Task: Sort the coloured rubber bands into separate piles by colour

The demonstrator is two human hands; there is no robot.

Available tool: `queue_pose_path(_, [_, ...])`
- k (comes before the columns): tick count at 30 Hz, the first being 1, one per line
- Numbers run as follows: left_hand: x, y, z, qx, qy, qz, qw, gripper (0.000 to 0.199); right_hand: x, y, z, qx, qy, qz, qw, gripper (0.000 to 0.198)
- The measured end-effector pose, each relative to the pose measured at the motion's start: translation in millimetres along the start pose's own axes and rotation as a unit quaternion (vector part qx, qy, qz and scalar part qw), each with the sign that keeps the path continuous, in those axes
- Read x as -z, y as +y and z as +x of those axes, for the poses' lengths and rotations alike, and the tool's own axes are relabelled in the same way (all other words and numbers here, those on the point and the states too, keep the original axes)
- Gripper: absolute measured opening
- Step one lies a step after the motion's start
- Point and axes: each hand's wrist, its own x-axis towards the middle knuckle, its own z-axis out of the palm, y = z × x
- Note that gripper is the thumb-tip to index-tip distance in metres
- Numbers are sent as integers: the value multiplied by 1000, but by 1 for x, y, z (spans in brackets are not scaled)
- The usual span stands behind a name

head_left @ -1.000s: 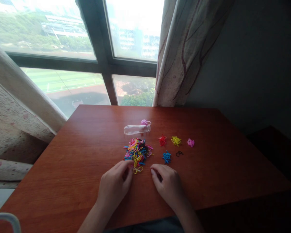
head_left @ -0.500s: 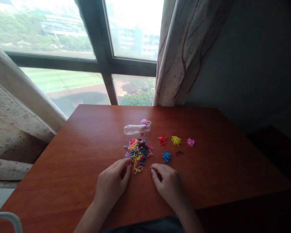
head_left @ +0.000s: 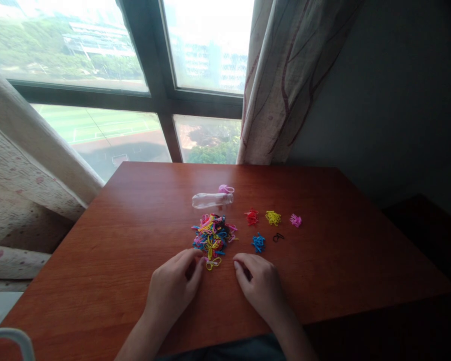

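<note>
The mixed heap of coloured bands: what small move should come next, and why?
I would probably have the left hand ease the pink band at its fingertips clear of the mixed heap. It lies at the heap's near edge, beside a yellow band, and a separate pink pile lies to the right. Whether it is gripped is too small to tell.

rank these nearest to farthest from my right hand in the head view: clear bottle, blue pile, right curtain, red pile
From your right hand:
1. Blue pile, just ahead
2. Red pile, beyond the blue, slightly left
3. Clear bottle, farther ahead, leftward
4. Right curtain, in the background
</note>
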Motion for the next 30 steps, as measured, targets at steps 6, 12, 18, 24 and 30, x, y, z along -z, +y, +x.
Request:
queue_pose_path(6, [-3, -4, 2, 58, 18, 5, 998, 25, -1, 2, 1, 2, 5, 1, 1000, 19])
queue_pose_path(12, [-2, -1, 5, 56, 7, 51, 997, 30, -1, 1, 0, 6, 6, -6, 1000, 19])
queue_pose_path(18, [-3, -3, 10, 26, 2, 44, 999, 29, 0, 1, 1, 9, 7, -10, 1000, 19])
queue_pose_path(24, [-5, -3, 12, 12, -11, 63, 998, 27, 0, 0, 1, 7, 7, -6, 1000, 19])
queue_pose_path(30, [-4, -2, 11, -1, -8, 63, 998, 21, 1, -1, 2, 9, 6, -10, 1000, 20])
